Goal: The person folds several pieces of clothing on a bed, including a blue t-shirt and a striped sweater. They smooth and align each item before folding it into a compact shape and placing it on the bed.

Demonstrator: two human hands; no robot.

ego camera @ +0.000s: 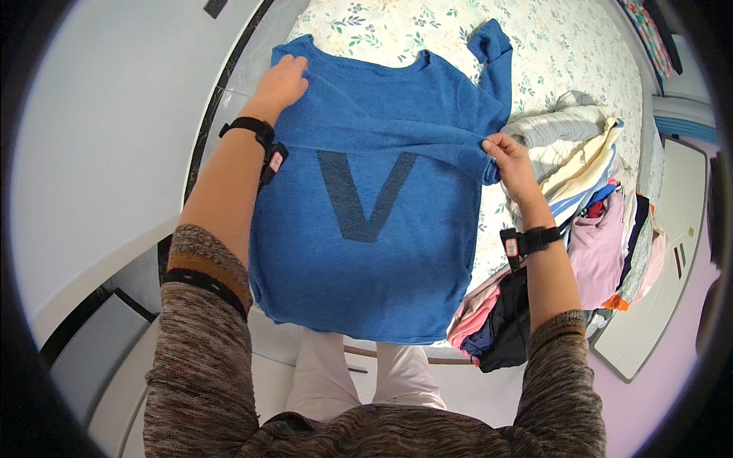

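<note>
A blue knit sweater (366, 275) lies spread in front of me, its neckline away from me and its hem hanging at the near edge of the bed. A dark V-shaped mark sits on its middle, below a crosswise fold. At the left shoulder, my left hand (282, 83) has its fingers curled on the knit. My right hand (511, 163) pinches bunched fabric at the garment's right side between thumb and fingers. The far right sleeve (497, 63) lies bent on the floral bedsheet (550, 51); the left sleeve is not plainly visible.
A heap of clothes lies on the right, with a grey knit garment (552, 129), a yellow striped cloth (578, 163) and a lilac garment (598, 252). Black clothing (507, 326) hangs over the near edge. A white surface (120, 114) borders the left side.
</note>
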